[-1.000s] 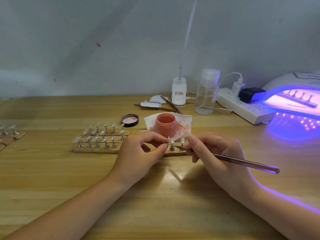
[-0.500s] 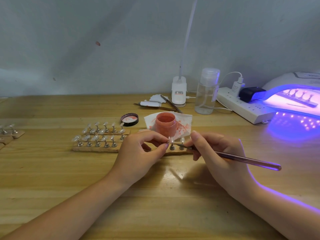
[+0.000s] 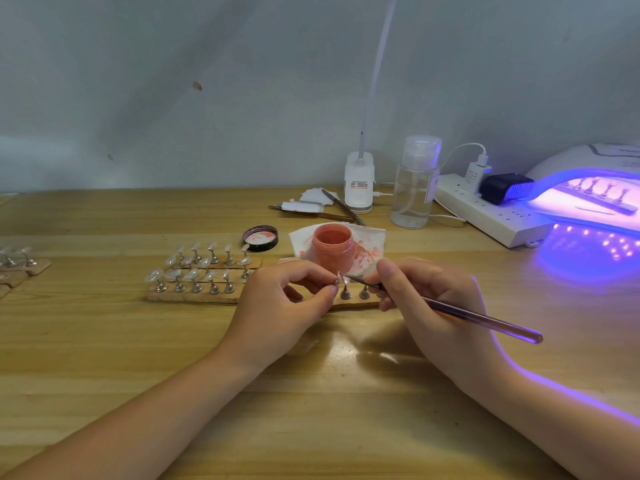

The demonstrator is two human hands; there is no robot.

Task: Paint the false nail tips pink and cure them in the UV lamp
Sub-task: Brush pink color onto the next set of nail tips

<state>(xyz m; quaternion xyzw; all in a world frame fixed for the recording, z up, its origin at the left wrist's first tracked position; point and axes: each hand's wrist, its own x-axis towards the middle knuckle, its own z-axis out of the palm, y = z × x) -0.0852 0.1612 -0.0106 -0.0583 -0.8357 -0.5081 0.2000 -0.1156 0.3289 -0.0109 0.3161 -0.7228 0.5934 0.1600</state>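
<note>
Pink paint jar [image 3: 332,244] open, left hand [image 3: 284,299] pinching nail tip [image 3: 341,279], right hand [image 3: 426,303] gripping brush [image 3: 478,317]

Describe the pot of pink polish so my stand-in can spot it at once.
Start at the glowing UV lamp on the right, then look left along the wooden table to the stained white tissue. The open pot stands on it: the only pink container, its black lid lying beside it.

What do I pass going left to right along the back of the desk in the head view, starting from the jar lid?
Jar lid → pink paint jar → white lamp base → clear bottle → power strip → lit UV lamp.
</note>
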